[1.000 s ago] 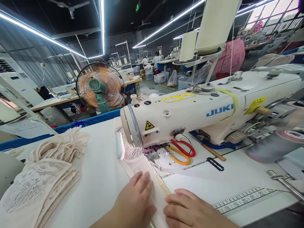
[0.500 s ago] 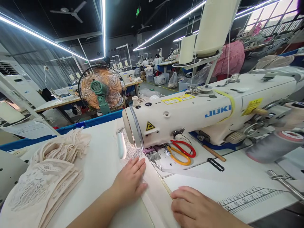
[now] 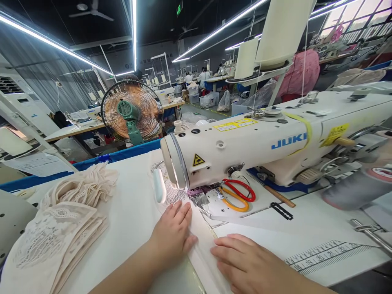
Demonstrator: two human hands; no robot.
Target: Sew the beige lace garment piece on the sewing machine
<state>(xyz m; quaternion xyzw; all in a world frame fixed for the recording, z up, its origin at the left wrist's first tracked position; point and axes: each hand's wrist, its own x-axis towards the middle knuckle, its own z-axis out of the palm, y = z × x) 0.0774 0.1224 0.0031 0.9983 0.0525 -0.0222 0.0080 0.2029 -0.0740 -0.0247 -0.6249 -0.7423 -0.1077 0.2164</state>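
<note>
Under the head of a white sewing machine [image 3: 214, 155] lies a pale fabric piece [image 3: 202, 241] with a lace part [image 3: 176, 192] beside the needle area. My left hand [image 3: 173, 228] rests flat on the fabric just in front of the needle area, fingers stretched out. Nearer to me, my right hand [image 3: 241, 261] lies over the fabric's right edge, its fingers extended and slightly bent; its thumb is hidden. A narrow yellowish strip [image 3: 211, 230] runs along that edge, between the two hands. The needle itself cannot be made out.
Stacked lace pieces [image 3: 61, 228] lie at left. Right of the machine head are scissors [image 3: 239, 196] with red and orange handles, a black blade [image 3: 281, 211] and a wooden-handled tool [image 3: 279, 197]. A ruler scale [image 3: 324, 257] marks the tabletop. A fan [image 3: 131, 112] stands beyond.
My right hand has slid left along the fabric edge, closer to my left hand. My left hand stays flat near the needle area. The view has shifted slightly.
</note>
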